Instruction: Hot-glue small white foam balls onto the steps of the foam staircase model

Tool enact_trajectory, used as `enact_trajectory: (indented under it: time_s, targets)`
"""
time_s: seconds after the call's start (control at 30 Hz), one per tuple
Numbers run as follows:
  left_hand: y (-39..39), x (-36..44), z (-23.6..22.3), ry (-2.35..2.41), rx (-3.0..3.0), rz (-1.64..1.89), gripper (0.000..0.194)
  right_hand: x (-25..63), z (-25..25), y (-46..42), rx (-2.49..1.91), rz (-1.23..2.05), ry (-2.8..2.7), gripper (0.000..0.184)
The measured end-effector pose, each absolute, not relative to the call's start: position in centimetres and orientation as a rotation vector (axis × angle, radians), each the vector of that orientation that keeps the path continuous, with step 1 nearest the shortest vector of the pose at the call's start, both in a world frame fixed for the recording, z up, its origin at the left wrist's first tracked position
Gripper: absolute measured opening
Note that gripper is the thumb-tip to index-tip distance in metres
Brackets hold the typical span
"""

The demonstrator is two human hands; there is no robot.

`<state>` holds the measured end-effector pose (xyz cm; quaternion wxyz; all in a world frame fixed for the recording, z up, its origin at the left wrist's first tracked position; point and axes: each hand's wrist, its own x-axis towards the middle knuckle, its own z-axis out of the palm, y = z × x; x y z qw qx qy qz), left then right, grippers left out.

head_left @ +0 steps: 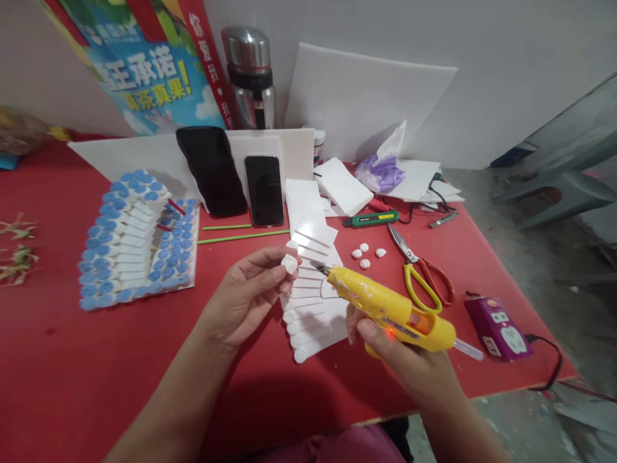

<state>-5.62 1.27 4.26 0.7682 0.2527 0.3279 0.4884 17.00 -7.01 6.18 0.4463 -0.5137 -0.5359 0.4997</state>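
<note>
Between the thumb and fingers of my left hand [253,286] is a small white rosette [289,263]. My right hand [400,350] is wrapped round a yellow hot glue gun [376,299], its nozzle pointing at the rosette from the right, with a small gap between them. A clear glue stick [468,349] sticks out of the gun's back end. Beneath both hands lies a white board piece [328,328] with dark lines and a row of white rosettes along its left edge. Several loose white rosettes [365,263] lie on the red table just beyond the gun.
At left stands a white stair model [139,244] covered with blue rosettes. Two phones [264,191] lean on a white board. Scissors [417,267], a green utility knife [371,219] and a purple power socket box [499,328] lie at right. A steel flask [248,77] stands behind.
</note>
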Motion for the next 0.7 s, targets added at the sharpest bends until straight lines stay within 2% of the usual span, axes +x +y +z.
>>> enact_trajectory:
  time_s: [0.27, 0.43, 0.7]
  targets:
    - [1.2, -5.5, 4.6, 0.696, 0.474, 1.023, 0.025, 16.2, 6.8, -7.0, -1.267, 1.283, -1.309, 0.02]
    - [1.1, -5.4, 4.2, 0.692, 0.453, 0.998, 0.025, 15.8, 7.3, -7.2, -1.448, 1.231, -1.291, 0.025]
    - [1.2, -5.5, 4.1, 0.687, 0.462, 1.009, 0.026, 15.8, 7.0, -6.9, -1.346, 1.135, -1.411, 0.029]
